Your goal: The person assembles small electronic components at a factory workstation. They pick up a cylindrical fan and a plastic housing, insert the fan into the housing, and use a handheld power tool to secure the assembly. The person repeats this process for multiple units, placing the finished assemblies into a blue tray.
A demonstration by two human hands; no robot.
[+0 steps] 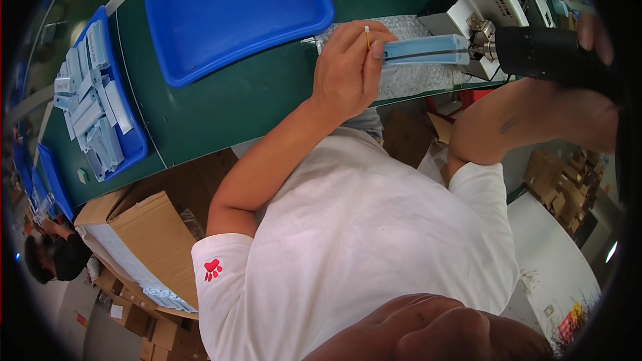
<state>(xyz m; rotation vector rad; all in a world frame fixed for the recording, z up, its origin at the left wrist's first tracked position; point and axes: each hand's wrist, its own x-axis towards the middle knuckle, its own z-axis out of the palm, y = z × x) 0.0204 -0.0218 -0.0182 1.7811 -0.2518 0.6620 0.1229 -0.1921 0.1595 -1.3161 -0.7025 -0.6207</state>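
My left hand [348,70] is closed round the near end of a light blue, elongated plastic housing [428,50]. A thin yellow piece with a white tip [367,29] sticks up between its thumb and fingers. At the right, my right hand [595,37], partly lost at the dark rim, grips the black body of what looks like an electric screwdriver [538,52]. Its long thin metal shaft lies along the housing and points toward my left fingers. Whether the shaft's tip touches anything is hidden by my left hand.
Bubble wrap [421,83] covers the green table [214,117] under my hands. A white box-like stand [491,3] is behind the tool. A large blue tray [234,13] lies left; another blue tray [138,150] holds several light blue housings. Cardboard boxes [154,230] stand below; a person [67,254] is far left.
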